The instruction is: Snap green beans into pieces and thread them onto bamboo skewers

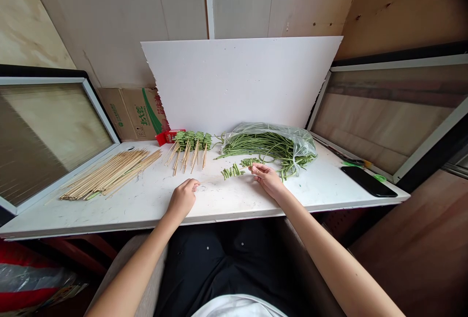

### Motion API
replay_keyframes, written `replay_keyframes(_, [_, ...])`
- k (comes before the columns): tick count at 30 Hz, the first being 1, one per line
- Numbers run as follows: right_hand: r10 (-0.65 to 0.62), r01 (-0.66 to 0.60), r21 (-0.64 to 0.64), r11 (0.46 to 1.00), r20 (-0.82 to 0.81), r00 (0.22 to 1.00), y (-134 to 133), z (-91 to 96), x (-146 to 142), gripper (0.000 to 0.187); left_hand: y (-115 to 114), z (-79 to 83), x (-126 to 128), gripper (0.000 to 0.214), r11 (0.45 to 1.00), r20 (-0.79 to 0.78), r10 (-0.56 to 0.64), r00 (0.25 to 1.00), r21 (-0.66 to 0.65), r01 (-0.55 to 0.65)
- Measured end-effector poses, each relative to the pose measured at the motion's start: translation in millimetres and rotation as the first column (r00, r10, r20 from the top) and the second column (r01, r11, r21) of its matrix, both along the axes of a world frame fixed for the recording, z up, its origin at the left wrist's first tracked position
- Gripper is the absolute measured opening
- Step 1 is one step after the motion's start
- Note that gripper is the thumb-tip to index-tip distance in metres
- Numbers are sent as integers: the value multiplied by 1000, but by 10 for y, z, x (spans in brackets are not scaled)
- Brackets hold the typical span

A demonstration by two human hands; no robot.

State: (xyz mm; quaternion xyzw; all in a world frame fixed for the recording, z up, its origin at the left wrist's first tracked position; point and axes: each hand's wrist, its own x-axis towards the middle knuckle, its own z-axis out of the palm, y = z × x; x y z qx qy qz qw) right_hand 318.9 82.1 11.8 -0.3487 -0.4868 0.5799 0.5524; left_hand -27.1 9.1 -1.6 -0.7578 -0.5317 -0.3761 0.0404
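Observation:
My left hand [184, 199] is closed on the blunt end of a thin bamboo skewer [212, 180] held low over the white table. Short cut pieces of green bean [232, 171] sit side by side across the skewer, towards its right end. At that end is my right hand [266, 179], thumb and fingertips pinched together; what lies between them is too small to make out. Just behind the right fingertips is a small pile of cut bean pieces [249, 162]. Long green beans [256, 144] lie in a clear plastic bag [305, 141] behind it.
Finished bean skewers [192, 140] are stacked at the back, beside a red packet [166, 136]. Many bare bamboo skewers [109, 173] lie on the left. A black phone [369, 181] rests at the right edge. A white board [241, 83] and cardboard box [131, 112] stand behind the table [153, 209].

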Motion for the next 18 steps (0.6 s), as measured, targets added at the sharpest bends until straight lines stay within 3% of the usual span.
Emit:
replay_keyframes(6, [-42,42,-16,999,-14,999,56,-65,4,44,-6,19,6,47,1000,3,-5,1000,-3,5])
replay_keyframes(18, [-32,31,-29,999,-24,999,10,-8,-11,44,-2,15,5,45,1000,2,-5,1000,15,4])
